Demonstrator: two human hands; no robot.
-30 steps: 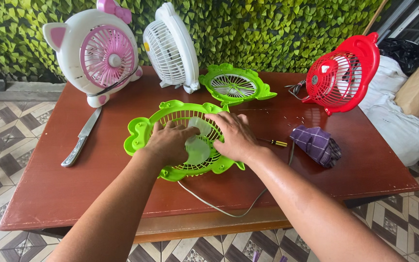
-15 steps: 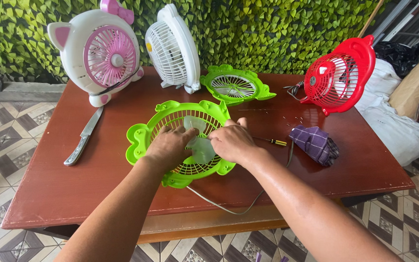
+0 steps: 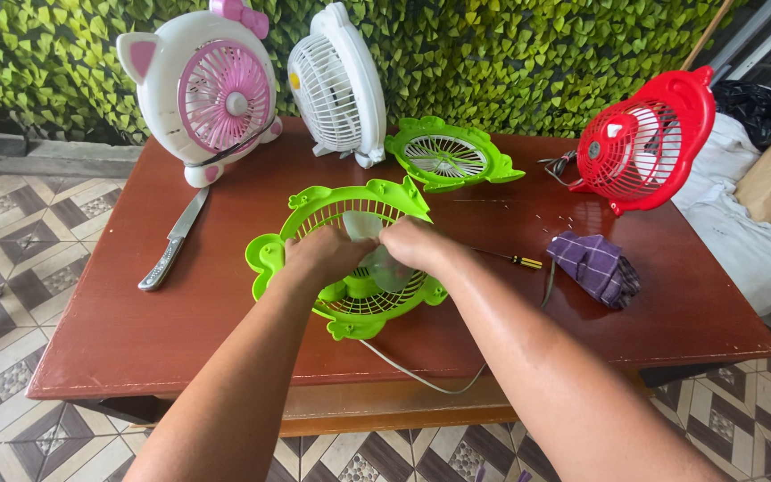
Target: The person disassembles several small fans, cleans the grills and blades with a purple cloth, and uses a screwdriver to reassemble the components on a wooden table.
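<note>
The green fan shell (image 3: 350,259) lay tilted near the front middle of the brown table (image 3: 136,330), its open side up and a pale fan blade (image 3: 377,263) showing inside its grille. Your left hand (image 3: 327,254) was curled over the shell's near-left part, fingers closed on the blade or the hub; which one, you could not tell from this view. Your right hand (image 3: 417,243) met it from the right, fingers bent down onto the same blade. A grey cord (image 3: 421,375) trailed from under the shell over the table's front edge.

Just right lay a small screwdriver (image 3: 510,259) and a folded purple cloth (image 3: 595,266). Behind sat a green grille (image 3: 450,156), a white fan (image 3: 341,80), a pink-and-white fan (image 3: 211,94) and a red fan (image 3: 644,143). A knife (image 3: 171,241) lay at the left.
</note>
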